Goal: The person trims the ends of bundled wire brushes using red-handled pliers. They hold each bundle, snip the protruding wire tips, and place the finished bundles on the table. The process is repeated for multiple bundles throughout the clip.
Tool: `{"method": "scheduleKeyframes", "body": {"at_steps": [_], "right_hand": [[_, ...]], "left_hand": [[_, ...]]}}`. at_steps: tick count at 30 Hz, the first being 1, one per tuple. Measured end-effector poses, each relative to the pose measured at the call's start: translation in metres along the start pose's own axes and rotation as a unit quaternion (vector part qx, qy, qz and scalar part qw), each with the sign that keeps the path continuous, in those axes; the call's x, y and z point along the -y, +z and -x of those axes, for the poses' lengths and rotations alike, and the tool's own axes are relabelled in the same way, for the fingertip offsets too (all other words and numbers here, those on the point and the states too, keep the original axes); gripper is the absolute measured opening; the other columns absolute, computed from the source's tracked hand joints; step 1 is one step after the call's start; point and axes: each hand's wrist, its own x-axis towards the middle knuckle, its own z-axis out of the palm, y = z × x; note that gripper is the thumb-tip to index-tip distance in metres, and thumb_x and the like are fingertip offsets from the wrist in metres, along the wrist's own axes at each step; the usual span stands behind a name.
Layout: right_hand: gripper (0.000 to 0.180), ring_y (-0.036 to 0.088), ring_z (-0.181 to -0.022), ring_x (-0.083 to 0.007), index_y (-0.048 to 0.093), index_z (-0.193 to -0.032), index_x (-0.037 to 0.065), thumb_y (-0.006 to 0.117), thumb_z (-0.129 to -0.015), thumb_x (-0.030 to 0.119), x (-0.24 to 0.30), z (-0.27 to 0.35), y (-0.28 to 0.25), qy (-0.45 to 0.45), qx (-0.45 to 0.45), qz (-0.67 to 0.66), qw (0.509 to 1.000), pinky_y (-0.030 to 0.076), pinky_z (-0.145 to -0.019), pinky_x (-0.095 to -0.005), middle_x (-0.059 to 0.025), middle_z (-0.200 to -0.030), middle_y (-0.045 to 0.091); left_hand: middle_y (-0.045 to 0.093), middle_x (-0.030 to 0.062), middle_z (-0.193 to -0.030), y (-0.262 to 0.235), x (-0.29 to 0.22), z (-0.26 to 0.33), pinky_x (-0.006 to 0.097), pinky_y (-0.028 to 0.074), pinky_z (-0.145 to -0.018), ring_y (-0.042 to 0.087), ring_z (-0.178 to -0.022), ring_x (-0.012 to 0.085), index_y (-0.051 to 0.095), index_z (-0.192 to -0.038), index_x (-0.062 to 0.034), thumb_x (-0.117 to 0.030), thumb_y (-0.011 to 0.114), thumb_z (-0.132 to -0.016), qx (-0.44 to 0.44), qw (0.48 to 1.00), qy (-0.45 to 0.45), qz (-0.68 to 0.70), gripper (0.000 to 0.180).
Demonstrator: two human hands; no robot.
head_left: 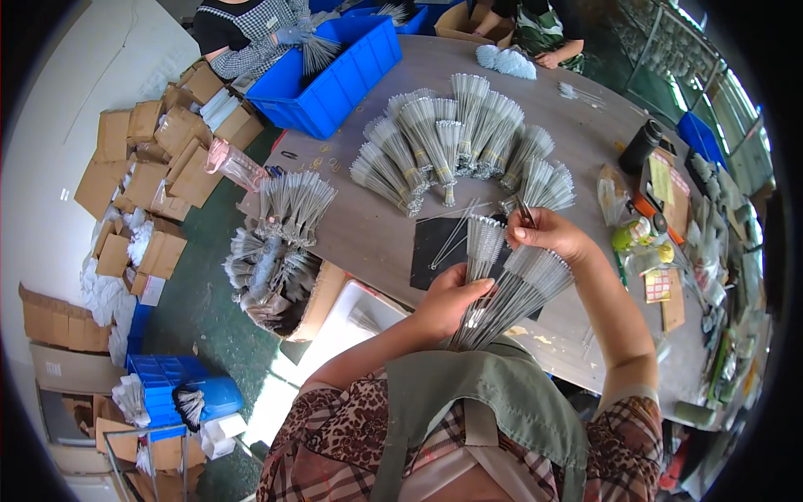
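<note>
Gripping fanned bunch of thin wire brushes [502, 293] at twisted stems, left hand [447, 301] closed round base so bristly grey tips splay upward; right hand [548, 233] pinching single brush [524, 211] above fan; bunch held over dark mat [431, 243] on bench [376, 226]; behind, banded bundles [460, 142] laid in arc, tips outward

You have 2 hands in view, your left hand [447, 301] and your right hand [548, 234], with 1 fanned bundle of thin wire brushes [510, 293] between them. On the table [376, 234] lie roughly 13 tied brush bundles [456, 138] in an arc, 1 black mat [435, 243] and 1 dark bottle [640, 146]. 2 other people [242, 29] sit at the far side, beside 1 large blue crate [335, 71].
</note>
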Motion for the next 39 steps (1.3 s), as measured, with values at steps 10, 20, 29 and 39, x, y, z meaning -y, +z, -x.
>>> {"method": "scheduleKeyframes", "body": {"at_steps": [10,20,29,39], "right_hand": [[0.058,0.044,-0.057,-0.0112,0.045,-0.075,0.009,0.044,-0.079,0.067,0.022,-0.006,0.008,0.031,-0.098,0.089,0.991,0.04,-0.052,-0.0247,0.0006,-0.061,0.041],[0.044,0.043,-0.054,-0.0052,0.045,-0.073,0.011,0.069,-0.074,0.047,0.014,-0.014,0.014,-0.014,-0.037,0.111,0.993,0.033,-0.049,-0.0194,0.0054,-0.06,0.043],[0.019,0.056,-0.063,-0.0075,0.051,-0.078,0.01,0.066,-0.077,0.023,0.016,-0.001,0.016,0.057,-0.071,0.097,0.991,0.042,-0.057,-0.0211,0.0043,-0.069,0.053],[0.015,0.05,-0.071,-0.0062,0.05,-0.085,0.007,0.057,-0.073,0.013,-0.005,-0.001,0.004,-0.002,-0.026,0.091,0.995,0.041,-0.062,-0.0207,0.0026,-0.077,0.049]], "left_hand": [[0.058,0.0072,-0.094,0.009,-0.003,-0.002,0.027,0.048,-0.073,0.057,-0.08,0.0115,0.05,-0.108,0.0039,-0.006,0.057,-0.083,0.069,0.996,-0.02,-0.045,0.027],[0.06,0.0077,-0.089,-0.002,0.001,0.003,0.028,0.049,-0.07,0.058,-0.078,0.0131,0.052,-0.1,-0.0019,-0.011,0.057,-0.085,0.006,1.0,0.006,-0.029,0.018],[0.059,0.0068,-0.089,0.002,0.001,0.004,0.031,0.05,-0.072,0.059,-0.078,0.0162,0.053,-0.101,-0.0028,-0.008,0.057,-0.084,-0.013,1.0,0.011,-0.002,0.018],[0.059,0.0051,-0.084,0.001,0.002,0.006,0.03,0.05,-0.069,0.059,-0.075,0.0157,0.054,-0.095,-0.0042,-0.007,0.058,-0.083,-0.038,0.999,0.0,-0.012,0.012]]}}
